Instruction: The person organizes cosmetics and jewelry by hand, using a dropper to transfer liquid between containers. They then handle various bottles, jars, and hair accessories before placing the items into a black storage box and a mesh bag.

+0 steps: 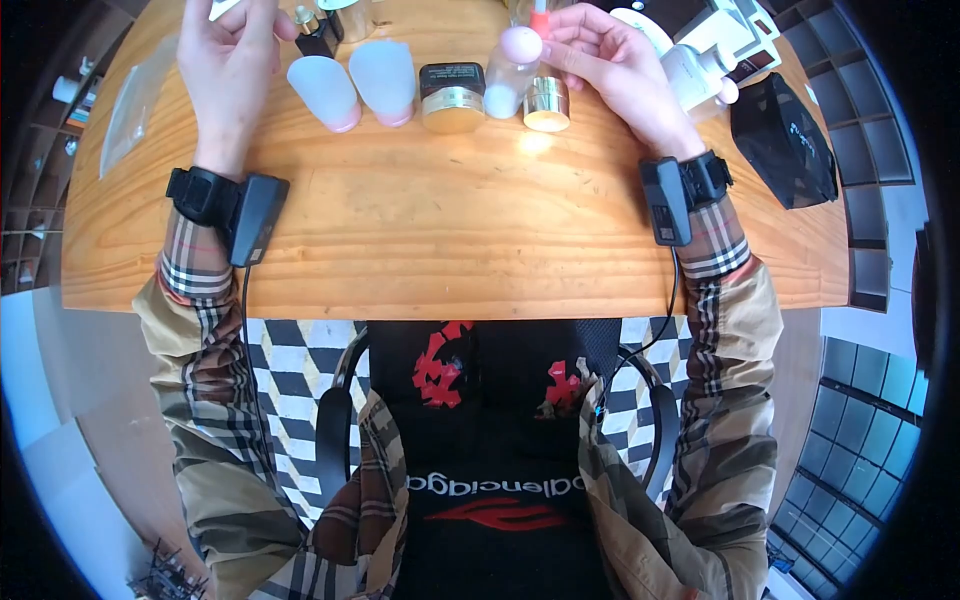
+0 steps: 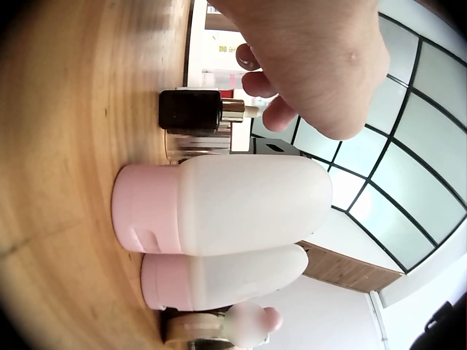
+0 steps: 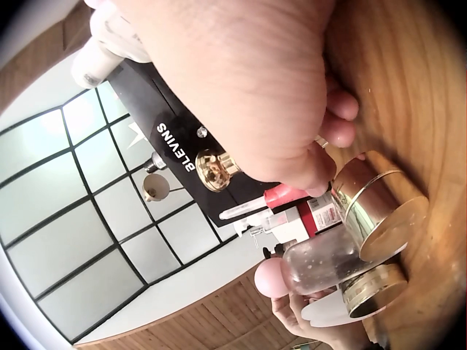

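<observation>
In the head view, the left hand [image 1: 232, 95] is at the back left with fingers bent loosely; in the left wrist view that hand [image 2: 314, 65] hangs beside a dark dropper bottle [image 2: 190, 110], holding nothing visible. The right hand [image 1: 640, 85] pinches a small coral-coloured item [image 1: 540, 24], which shows in the right wrist view as a coral piece [image 3: 283, 194] with a clear tip at the fingertips of that hand [image 3: 241, 87]. Close by stand a clear bottle with a round pink top [image 1: 520, 45] and a gold jar [image 1: 546, 105].
Two frosted bottles with pink caps [image 1: 323, 92] [image 1: 382, 82] and a black-and-gold jar [image 1: 452, 98] stand mid-row. A white bottle [image 1: 690, 78], boxes and a black pouch [image 1: 785, 140] are at the right. A clear plastic bag [image 1: 135, 110] lies on the wooden table [image 1: 450, 230] at the left.
</observation>
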Demonstrator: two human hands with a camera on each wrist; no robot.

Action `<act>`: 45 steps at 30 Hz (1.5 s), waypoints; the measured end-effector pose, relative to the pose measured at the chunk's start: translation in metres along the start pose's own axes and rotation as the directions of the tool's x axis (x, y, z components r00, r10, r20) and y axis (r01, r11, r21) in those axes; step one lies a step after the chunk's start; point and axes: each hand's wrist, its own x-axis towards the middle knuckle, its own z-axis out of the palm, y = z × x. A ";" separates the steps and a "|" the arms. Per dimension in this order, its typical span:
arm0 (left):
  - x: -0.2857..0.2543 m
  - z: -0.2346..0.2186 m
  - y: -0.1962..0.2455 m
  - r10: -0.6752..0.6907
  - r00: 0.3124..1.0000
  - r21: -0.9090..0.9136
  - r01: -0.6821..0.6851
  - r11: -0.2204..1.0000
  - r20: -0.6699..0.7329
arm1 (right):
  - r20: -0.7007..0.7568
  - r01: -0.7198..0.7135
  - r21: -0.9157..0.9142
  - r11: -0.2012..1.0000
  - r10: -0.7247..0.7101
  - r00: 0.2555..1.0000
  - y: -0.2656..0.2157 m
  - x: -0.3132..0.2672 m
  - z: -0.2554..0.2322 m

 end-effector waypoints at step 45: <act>0.003 -0.013 -0.022 0.054 0.997 0.024 -0.055 0.998 0.057 | 0.040 0.135 0.013 0.991 -0.135 0.990 0.008 -0.002 -0.003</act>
